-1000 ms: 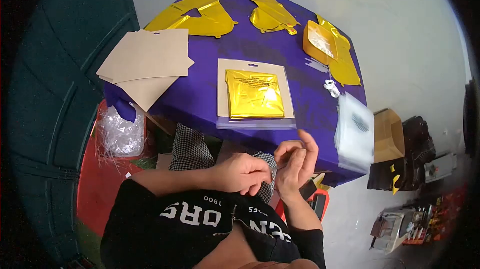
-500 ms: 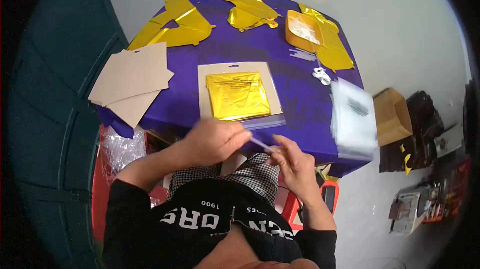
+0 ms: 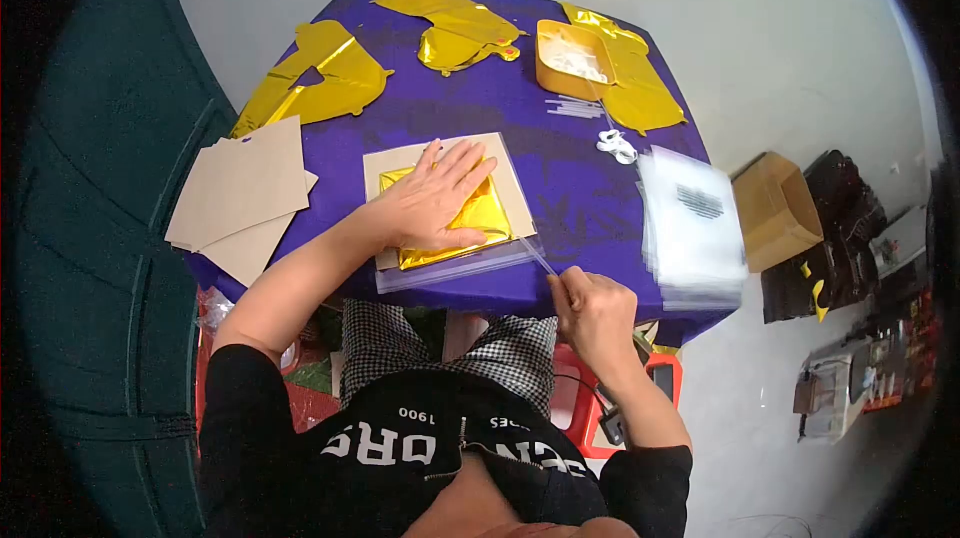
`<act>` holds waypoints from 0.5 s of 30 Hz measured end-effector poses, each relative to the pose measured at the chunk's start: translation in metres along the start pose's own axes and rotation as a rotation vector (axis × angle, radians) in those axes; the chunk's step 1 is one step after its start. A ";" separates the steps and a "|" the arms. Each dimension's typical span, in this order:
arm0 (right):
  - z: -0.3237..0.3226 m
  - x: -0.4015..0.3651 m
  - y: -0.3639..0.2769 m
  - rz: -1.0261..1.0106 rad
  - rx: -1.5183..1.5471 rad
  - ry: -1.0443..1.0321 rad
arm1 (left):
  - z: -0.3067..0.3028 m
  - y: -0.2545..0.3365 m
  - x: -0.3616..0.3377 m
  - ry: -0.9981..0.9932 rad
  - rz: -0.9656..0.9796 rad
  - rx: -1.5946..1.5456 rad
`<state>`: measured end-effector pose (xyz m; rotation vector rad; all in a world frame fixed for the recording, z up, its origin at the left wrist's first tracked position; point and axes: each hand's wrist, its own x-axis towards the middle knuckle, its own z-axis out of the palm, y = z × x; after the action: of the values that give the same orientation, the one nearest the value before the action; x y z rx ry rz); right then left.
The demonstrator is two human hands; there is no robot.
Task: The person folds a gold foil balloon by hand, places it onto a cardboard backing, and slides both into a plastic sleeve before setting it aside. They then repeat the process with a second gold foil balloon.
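Observation:
My left hand [image 3: 437,203] lies flat with fingers spread over a folded gold foil balloon [image 3: 480,218]. The foil sits against a tan card [image 3: 515,193] inside a clear plastic bag [image 3: 455,266] near the table's front edge. Closed in a fist, my right hand [image 3: 597,313] holds one end of a thin pale straw [image 3: 537,254]. The straw slants up and left, its far tip at the lower right corner of the foil and bag.
Flat gold foil balloons [image 3: 335,78] lie along the purple table's [image 3: 600,228] back. A yellow box [image 3: 570,88] of white pieces stands near loose straws [image 3: 575,108] and white ribbon [image 3: 616,146]. Tan cards [image 3: 240,193] are stacked left, clear bags [image 3: 695,223] right.
My left hand has left the straw and moved up onto the foil, fingers now spread. The right hand keeps the straw, its tip now at the bag's corner. The packet looks slightly turned.

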<state>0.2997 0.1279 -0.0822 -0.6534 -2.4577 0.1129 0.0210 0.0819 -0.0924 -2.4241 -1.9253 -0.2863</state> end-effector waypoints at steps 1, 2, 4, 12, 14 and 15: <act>0.002 0.001 0.000 -0.001 0.003 -0.013 | 0.000 0.000 0.001 -0.002 0.001 0.007; 0.003 0.001 0.000 0.003 0.013 -0.004 | -0.001 0.001 0.000 -0.004 -0.001 0.012; 0.008 0.002 -0.001 0.010 0.037 0.013 | 0.001 0.001 -0.001 0.011 0.003 0.020; 0.028 0.035 -0.003 -0.020 -0.137 -0.089 | 0.008 -0.003 -0.001 0.056 0.038 0.058; 0.040 0.042 0.001 -0.037 -0.163 -0.076 | 0.007 -0.001 -0.001 0.055 0.035 0.050; 0.043 0.043 0.003 -0.052 -0.158 -0.075 | 0.007 -0.001 -0.002 0.055 0.030 0.047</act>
<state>0.2462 0.1535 -0.0956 -0.6617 -2.5725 -0.0790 0.0204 0.0815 -0.0992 -2.3878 -1.8500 -0.2997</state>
